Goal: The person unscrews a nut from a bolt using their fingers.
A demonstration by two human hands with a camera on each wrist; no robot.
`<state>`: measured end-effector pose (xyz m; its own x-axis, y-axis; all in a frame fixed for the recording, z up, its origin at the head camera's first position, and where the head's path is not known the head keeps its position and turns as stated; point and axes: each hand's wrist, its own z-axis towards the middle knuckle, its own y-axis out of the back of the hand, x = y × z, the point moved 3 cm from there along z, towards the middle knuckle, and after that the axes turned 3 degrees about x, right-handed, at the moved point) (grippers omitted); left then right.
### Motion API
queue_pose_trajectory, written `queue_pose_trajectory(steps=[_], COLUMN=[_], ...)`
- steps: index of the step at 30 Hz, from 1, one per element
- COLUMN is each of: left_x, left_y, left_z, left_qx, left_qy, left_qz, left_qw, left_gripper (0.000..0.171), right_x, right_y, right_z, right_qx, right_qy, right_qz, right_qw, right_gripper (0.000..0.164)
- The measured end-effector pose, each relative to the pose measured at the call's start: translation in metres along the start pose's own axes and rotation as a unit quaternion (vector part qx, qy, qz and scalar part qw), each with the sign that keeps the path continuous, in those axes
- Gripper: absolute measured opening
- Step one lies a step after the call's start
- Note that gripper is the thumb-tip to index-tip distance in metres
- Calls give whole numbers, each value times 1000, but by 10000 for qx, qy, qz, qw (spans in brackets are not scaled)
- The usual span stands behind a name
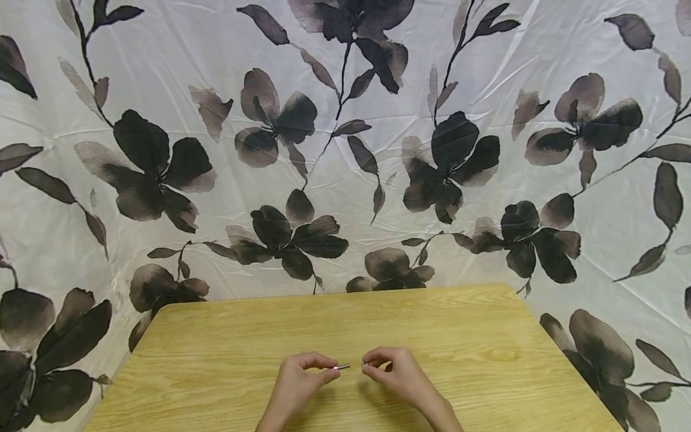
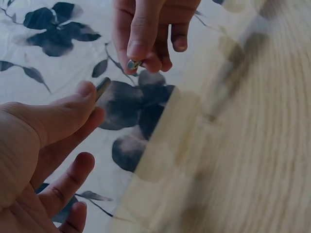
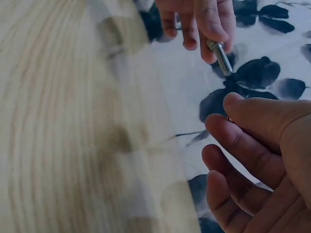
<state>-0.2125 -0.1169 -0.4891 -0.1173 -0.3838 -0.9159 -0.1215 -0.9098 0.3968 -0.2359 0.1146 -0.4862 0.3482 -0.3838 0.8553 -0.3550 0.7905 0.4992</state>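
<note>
Between thumb and index finger, my left hand [image 1: 298,379] pinches a silver metal bolt [image 1: 344,366]. Its shank points right, toward the other hand, and the right wrist view shows the threaded bolt [image 3: 222,59] most clearly. My right hand [image 1: 402,373] pinches a small shiny metal nut [image 2: 132,64], largely covered by the thumb and fingertip. A short gap separates the bolt's tip from the nut. Both hands are raised over the table, and the other fingers of each are loosely bent.
Beneath the hands lies a yellow wood-grain table [image 1: 232,342] with rounded far corners. Behind it and along its sides hangs a white cloth [image 1: 345,180] printed with dark flowers.
</note>
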Motion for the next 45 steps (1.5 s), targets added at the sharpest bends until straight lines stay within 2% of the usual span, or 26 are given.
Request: queue_pose_trajectory(steps=[9,18,24,32,45], left_x=[15,28,35,38,40], left_y=[-10,-20,-24,-27,-27], left_z=[2,0,-1,-3,-2], left_qx=[111,231,229,40,129], left_qy=[-194,-14,27,16,-93], left_qz=[69,-212,231,955,1266], left_qw=[9997,9995,9995,9954,9918], left_gripper=[7,13,12,11,13], right_x=[-17,-26,-27,-31,-29], right_y=[-11,-21,-26,-32,-37], right_z=[2,1,1,0,-3], right_qx=[254,344,474,561,380], right_qy=[-158,-293,-91,-118,-203], right_qz=[-24,136,10,-197,-323], right_qw=[9995,9989,9988,9982,9986], right_gripper=[18,8,6,5,5])
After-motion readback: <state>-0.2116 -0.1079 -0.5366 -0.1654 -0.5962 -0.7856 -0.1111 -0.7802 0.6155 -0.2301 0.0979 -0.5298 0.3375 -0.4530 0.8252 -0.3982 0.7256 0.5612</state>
